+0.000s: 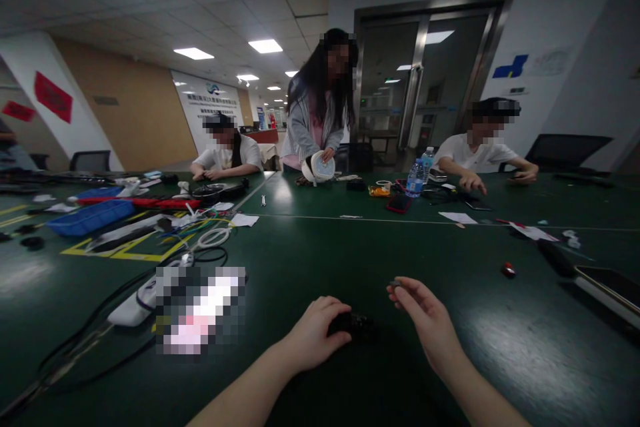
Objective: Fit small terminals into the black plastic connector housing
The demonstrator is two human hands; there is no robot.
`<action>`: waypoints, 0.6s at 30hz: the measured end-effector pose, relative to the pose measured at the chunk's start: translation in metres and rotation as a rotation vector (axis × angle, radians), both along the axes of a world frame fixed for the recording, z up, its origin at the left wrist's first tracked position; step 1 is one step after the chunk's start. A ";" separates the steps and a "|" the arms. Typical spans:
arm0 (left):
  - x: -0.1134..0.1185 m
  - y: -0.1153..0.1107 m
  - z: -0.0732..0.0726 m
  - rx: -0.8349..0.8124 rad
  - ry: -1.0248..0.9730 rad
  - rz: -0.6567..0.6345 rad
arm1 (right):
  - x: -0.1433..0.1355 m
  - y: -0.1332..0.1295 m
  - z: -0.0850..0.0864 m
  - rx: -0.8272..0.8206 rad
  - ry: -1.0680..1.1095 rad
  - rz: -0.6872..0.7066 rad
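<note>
Black object (361,324) blurring into shadow under the left hand (320,330), tiny grey piece (395,284) showing too small to identify, pixel blocks covering a bright screen (205,310) and three faces, white-edged device (613,290) running off the right edge.

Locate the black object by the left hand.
In the head view, the black object is low, just right of centre on the green table, held by the left hand; the right hand, pinching a small grey piece, is to its right.
</note>
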State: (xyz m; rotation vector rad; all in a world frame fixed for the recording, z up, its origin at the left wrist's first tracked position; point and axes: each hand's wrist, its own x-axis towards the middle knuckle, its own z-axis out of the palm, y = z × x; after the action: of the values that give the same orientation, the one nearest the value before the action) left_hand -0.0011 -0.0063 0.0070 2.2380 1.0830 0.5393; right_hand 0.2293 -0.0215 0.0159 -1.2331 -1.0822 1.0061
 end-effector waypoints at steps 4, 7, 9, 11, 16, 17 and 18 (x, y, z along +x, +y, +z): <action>0.000 -0.001 0.004 -0.013 0.006 -0.012 | 0.001 0.001 -0.001 -0.004 0.099 -0.061; 0.000 -0.002 0.006 -0.016 0.009 -0.010 | 0.004 0.003 -0.004 0.004 0.145 -0.082; 0.000 -0.002 0.006 -0.012 0.009 -0.014 | 0.006 0.004 -0.005 0.002 0.168 -0.103; -0.001 -0.002 0.006 -0.010 0.010 -0.021 | 0.007 0.005 -0.004 0.005 0.198 -0.131; -0.002 -0.002 0.006 -0.027 0.007 -0.015 | 0.005 0.005 0.002 0.009 0.253 -0.213; -0.002 -0.002 0.006 -0.030 0.007 -0.016 | 0.004 0.005 0.003 0.007 0.259 -0.224; -0.002 -0.002 0.005 -0.030 0.008 -0.020 | 0.004 0.005 0.003 0.006 0.262 -0.228</action>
State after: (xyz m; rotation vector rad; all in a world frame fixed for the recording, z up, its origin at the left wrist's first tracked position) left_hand -0.0035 -0.0084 0.0124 2.2241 1.0648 0.5026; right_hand 0.2330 -0.0166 0.0193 -1.1530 -0.7239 0.9563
